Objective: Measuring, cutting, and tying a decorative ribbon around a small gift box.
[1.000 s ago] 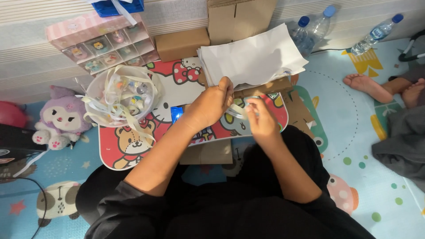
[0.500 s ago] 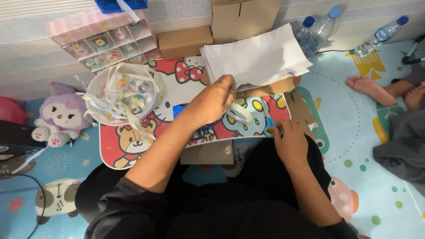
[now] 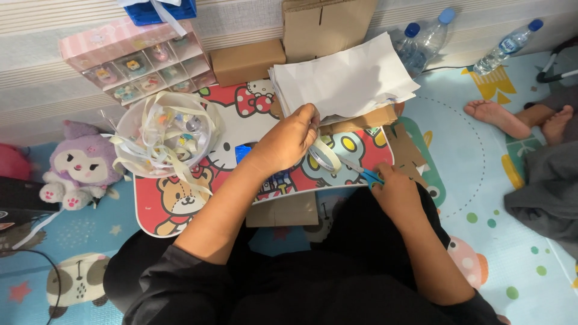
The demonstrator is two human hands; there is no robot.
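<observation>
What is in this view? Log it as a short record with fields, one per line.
Left hand: pinches a white paper strip above the tray.
Right hand: grips blue-handled scissors, blades toward the strip.
Surface: cartoon-print lap tray.
On the tray: clear bowl of ribbon and trinkets; stack of white paper.
Nearby: purple plush toy, water bottles, another person's bare feet.

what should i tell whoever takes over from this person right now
Left hand: pinches a white paper strip that loops down over the cartoon lap table.
Right hand: grips blue-handled scissors at the table's right edge, blades pointing at the strip.
Nearby: stack of white paper on cardboard behind the hands; clear bowl of strips and small charms at left.
Done: the bowl already holds loose strips.
Left: the held strip looks uncut.
</observation>
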